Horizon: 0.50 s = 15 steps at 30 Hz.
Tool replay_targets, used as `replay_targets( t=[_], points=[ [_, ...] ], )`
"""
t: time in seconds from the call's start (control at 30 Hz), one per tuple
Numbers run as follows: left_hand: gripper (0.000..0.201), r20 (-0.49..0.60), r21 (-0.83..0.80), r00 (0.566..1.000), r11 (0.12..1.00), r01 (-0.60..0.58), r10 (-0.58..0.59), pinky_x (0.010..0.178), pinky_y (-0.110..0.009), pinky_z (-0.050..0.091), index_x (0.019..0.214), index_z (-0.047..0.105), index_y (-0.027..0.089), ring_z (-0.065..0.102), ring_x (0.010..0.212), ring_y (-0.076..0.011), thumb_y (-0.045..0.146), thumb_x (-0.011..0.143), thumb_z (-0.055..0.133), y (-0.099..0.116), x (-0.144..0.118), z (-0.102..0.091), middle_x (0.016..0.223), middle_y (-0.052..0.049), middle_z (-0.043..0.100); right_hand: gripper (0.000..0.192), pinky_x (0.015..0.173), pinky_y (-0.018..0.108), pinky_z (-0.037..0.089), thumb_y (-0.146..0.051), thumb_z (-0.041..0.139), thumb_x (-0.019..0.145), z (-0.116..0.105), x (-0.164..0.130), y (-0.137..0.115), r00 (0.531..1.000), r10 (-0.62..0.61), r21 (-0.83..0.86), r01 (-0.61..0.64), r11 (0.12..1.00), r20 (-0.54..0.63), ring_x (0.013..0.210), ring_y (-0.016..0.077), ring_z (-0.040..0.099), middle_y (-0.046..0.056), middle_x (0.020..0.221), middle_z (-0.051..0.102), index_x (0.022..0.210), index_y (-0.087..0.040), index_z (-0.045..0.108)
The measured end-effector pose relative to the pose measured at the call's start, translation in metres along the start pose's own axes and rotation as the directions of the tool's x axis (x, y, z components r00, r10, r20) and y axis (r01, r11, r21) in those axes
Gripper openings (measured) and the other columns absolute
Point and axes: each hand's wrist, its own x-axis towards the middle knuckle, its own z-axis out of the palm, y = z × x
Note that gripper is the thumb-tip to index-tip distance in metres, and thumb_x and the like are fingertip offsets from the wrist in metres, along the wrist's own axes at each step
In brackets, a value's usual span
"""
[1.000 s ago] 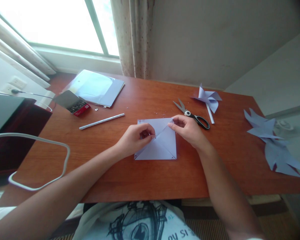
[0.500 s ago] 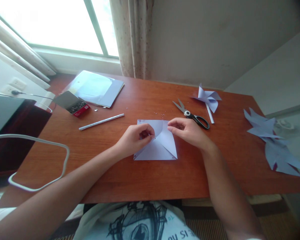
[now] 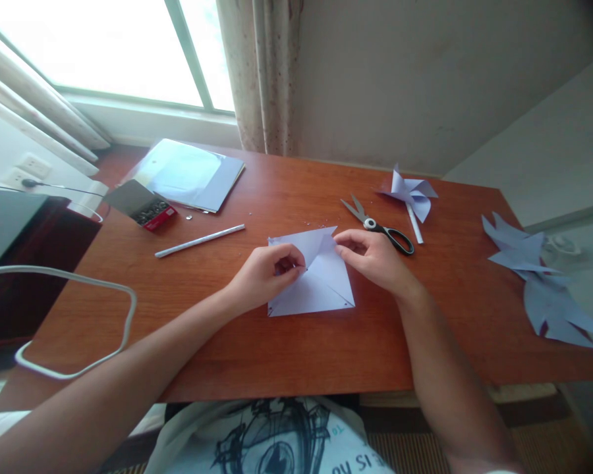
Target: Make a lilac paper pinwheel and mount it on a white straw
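Observation:
A pale square sheet of paper (image 3: 321, 280), cut inward from its corners, lies slightly turned on the desk in front of me. Small dark dots mark its near corners. My left hand (image 3: 271, 273) is closed in a pinch over the sheet's middle, where a tiny dark spot shows by the fingertips. Whatever those fingers hold is too small to make out. At the far right edge of the paper, my right hand (image 3: 368, 255) pinches the sheet between thumb and fingers. Just beyond that hand lie open scissors (image 3: 375, 227) with black handles.
A finished paper pinwheel (image 3: 410, 192) on a white stick lies at the back right. Several cut paper pieces (image 3: 534, 263) sit at the right edge. Leftward are a rolled paper stick (image 3: 200, 241), an open small box (image 3: 151, 209), a folder (image 3: 188, 174) and a white cable (image 3: 131, 309).
The sheet has turned a little counterclockwise, its right side shifting away from me. My right hand has moved slightly up with that edge; my left hand stays in place.

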Motion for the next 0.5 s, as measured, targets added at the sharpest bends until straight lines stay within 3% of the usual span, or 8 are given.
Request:
replay_targets(
  t=[0.5],
  points=[
    [0.006, -0.001, -0.005, 1.000, 1.000, -0.006, 0.006, 0.060, -0.021, 0.046, 0.083, 0.067, 0.014, 0.056, 0.065, -0.0114, 0.019, 0.084, 0.064, -0.0053, -0.0001, 0.0012, 0.072, -0.001, 0.064, 0.015, 0.074, 0.035, 0.056, -0.032, 0.064, 0.088, 0.0024, 0.0004, -0.0011, 0.999, -0.010, -0.021, 0.009, 1.000, -0.035, 0.082, 0.0229, 0.072, 0.005, 0.095, 0.078, 0.094, -0.021, 0.074]
  ],
)
